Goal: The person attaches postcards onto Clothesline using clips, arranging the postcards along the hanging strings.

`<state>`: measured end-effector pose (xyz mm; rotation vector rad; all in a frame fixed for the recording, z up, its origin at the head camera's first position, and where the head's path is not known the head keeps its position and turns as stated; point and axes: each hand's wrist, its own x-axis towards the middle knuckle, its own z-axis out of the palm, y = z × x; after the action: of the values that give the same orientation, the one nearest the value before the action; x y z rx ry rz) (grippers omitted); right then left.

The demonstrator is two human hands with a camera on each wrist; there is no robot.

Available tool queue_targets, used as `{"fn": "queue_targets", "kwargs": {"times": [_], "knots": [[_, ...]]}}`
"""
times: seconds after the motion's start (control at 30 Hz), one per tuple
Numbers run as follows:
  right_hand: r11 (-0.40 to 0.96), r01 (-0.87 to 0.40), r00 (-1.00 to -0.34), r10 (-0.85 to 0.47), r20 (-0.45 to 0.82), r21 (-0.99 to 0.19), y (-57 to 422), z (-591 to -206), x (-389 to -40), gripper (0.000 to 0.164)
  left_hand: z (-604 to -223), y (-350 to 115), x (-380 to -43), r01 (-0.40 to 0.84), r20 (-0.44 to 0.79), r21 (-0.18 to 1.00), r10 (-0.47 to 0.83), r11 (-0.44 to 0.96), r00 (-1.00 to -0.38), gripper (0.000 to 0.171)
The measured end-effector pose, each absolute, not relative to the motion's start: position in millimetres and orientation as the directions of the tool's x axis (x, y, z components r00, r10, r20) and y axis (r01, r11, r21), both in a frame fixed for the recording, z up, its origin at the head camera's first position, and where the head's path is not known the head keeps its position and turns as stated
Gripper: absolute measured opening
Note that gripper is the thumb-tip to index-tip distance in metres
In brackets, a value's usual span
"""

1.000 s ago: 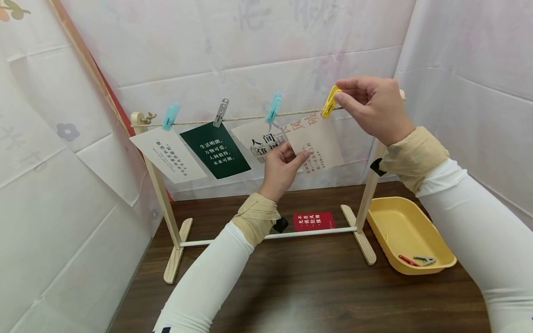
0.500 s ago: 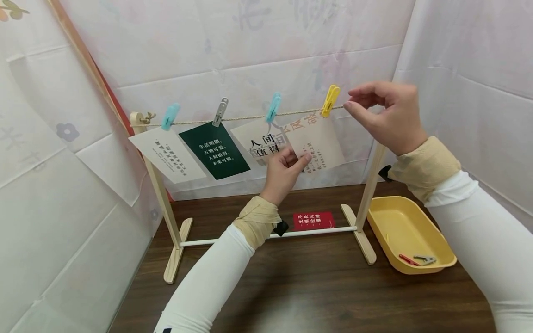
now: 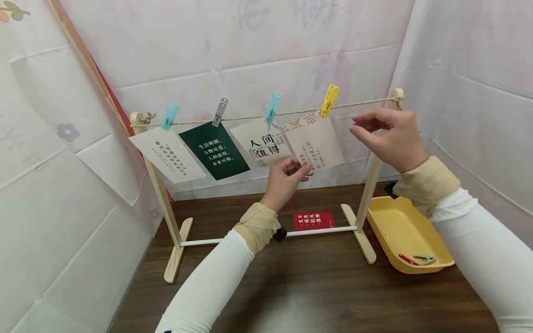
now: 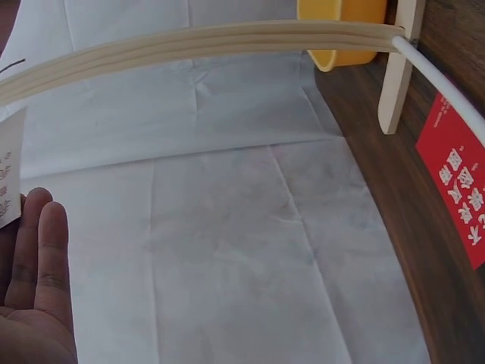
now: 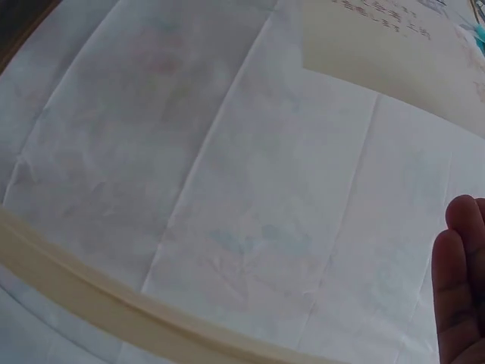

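Observation:
In the head view, a beige card point(image 3: 315, 143) with brown print hangs from a yellow clothespin point(image 3: 330, 100) on the rope point(image 3: 358, 103). My left hand point(image 3: 285, 180) is at the card's lower left corner, thumb and fingertips right at its edge. The left wrist view shows two fingers point(image 4: 51, 246) extended beside the card's corner. To the right of the clothespin, my right hand point(image 3: 393, 136) hovers below the rope, fingers bent loosely with nothing between them. Left of the beige card hang a cream card point(image 3: 262, 143), a dark green card point(image 3: 215, 150) and a white card point(image 3: 170, 155), each under its own clothespin.
The rope spans a wooden stand point(image 3: 370, 185) with a white crossbar point(image 3: 316, 232). A red card point(image 3: 313, 221) lies on the brown table point(image 3: 291, 286) behind the bar. At the right, a yellow tray point(image 3: 404, 222) contains a red and a grey clothespin.
My right hand has let go of the yellow clothespin and moved right and down. My left hand has slid down the beige card to its lower corner.

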<state>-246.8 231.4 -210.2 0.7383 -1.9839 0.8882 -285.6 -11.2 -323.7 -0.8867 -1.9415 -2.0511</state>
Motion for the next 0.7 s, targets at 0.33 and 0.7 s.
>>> {"fn": "queue_targets", "kwargs": {"times": [0.33,0.7], "knots": [[0.573,-0.736,-0.533,-0.162,0.831,-0.36,243.8,-235.7,-244.0,0.017,-343.1,-10.1,-289.1,0.465,0.467,0.882,0.267,-0.077,-0.843,0.014],[0.558,-0.709,-0.582,-0.118,0.805,-0.431,259.1,-269.7,-239.6,0.02,-359.3,-14.4,-290.8,0.447,0.432,0.894,0.27,-0.005,-0.86,0.02]]}}
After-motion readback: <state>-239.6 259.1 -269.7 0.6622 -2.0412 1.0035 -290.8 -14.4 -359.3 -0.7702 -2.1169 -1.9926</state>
